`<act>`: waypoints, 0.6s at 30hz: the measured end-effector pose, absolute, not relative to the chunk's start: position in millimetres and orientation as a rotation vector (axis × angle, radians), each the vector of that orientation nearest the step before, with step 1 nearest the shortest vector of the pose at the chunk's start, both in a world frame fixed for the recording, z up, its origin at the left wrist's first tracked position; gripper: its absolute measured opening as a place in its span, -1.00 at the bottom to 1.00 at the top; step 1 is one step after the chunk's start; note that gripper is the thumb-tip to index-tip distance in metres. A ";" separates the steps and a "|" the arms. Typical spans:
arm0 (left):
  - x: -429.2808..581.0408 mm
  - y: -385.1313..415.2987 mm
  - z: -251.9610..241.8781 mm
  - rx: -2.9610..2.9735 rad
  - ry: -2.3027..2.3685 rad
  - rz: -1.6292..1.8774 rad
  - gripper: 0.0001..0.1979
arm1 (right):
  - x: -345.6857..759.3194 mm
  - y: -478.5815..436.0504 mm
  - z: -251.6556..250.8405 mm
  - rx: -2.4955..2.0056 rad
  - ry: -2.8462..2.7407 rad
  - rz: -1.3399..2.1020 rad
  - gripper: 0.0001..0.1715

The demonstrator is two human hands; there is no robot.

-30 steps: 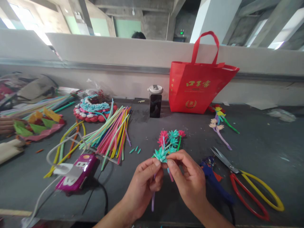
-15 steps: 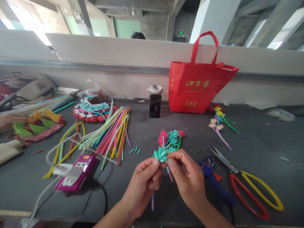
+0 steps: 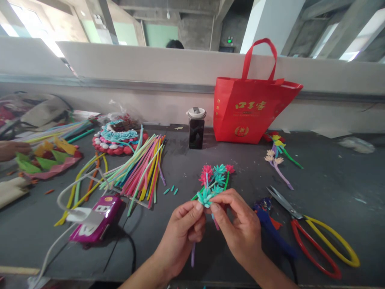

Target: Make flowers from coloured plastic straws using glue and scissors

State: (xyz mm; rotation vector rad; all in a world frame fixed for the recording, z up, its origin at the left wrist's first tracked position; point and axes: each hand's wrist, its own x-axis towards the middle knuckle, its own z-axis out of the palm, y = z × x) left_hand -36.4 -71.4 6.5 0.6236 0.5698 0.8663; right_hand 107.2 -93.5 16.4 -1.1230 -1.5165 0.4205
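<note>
My left hand point(image 3: 185, 228) pinches a turquoise pipe-cleaner flower point(image 3: 205, 198) from below, near its base. A purple stem point(image 3: 193, 255) hangs down out of that hand. On the other side of the same flower, the thumb and forefinger of my right hand point(image 3: 239, 222) are closed on its petals. Just behind the held flower lie finished flowers on the table: a pink one point(image 3: 206, 174), a turquoise one point(image 3: 219, 179) and a smaller pink one point(image 3: 229, 168) on a green stem. My fingers hide part of the flower's underside.
Scissors point(image 3: 293, 212) and a blue glue gun point(image 3: 272, 233) lie to the right. On the left are a purple power strip point(image 3: 96, 222) with cords and a pile of pipe cleaners point(image 3: 141, 170). A red bag point(image 3: 249, 112) and a phone point(image 3: 196, 134) stand behind. Another person's hand point(image 3: 13, 150) is far left.
The turquoise flower has tilted slightly in my fingers, and my right fingers have shifted a little on its petals. At far left the other person's hand has moved slightly.
</note>
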 end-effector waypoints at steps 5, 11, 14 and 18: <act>-35.1 -71.9 5.0 0.624 0.582 0.868 -0.72 | 107.2 -93.0 16.1 -1.119 -1.505 0.449 -0.85; -33.9 -72.5 2.9 0.607 0.574 0.864 -0.70 | 106.2 -93.2 14.6 -1.109 -1.479 0.467 -0.85; -33.6 -73.1 2.3 0.609 0.568 0.858 -0.71 | 106.0 -93.6 14.6 -1.119 -1.454 0.508 -0.84; -33.8 -72.9 1.9 0.624 0.573 0.856 -0.74 | 105.4 -92.9 14.5 -1.126 -1.421 0.549 -0.83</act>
